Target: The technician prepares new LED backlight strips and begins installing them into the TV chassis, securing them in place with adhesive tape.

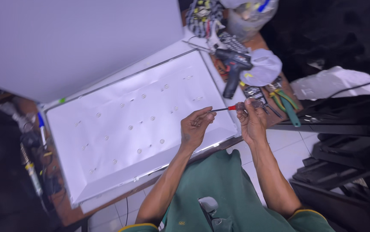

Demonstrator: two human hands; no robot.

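A: So, what is the biggest thing here?

B: The big white flat panel (120,129) in a thin metal frame. It lies on the brown wooden surface (66,208) and fills most of it. Small round clear lenses (130,127) sit on it in rows.

A: Is its cover off?

B: Yes, I think so. A large pale sheet (77,41) leans up behind it, and the white inside is open to see. The lenses I can see are all in their places. So I think the opening part is done and the work inside is not finished.

A: What lies next to the panel?

B: On the right there is a dark glue gun (234,68), a crumpled white cloth (264,66) and pliers with green handles (290,107). They lie close together, just beside the panel edge.

A: What do the hands do?

B: They are held up over the near right corner of the panel. The right hand (251,122) is closed around the clear handle of a thin screwdriver with a red collar (232,108). The left hand (195,126) has its fingers pressed together at the metal tip, pinching it.

A: Does the screwdriver touch the panel?

B: No. It is level between the two hands, above the panel.

A: Is there something tiny on the tip?

B: It is too small to tell.
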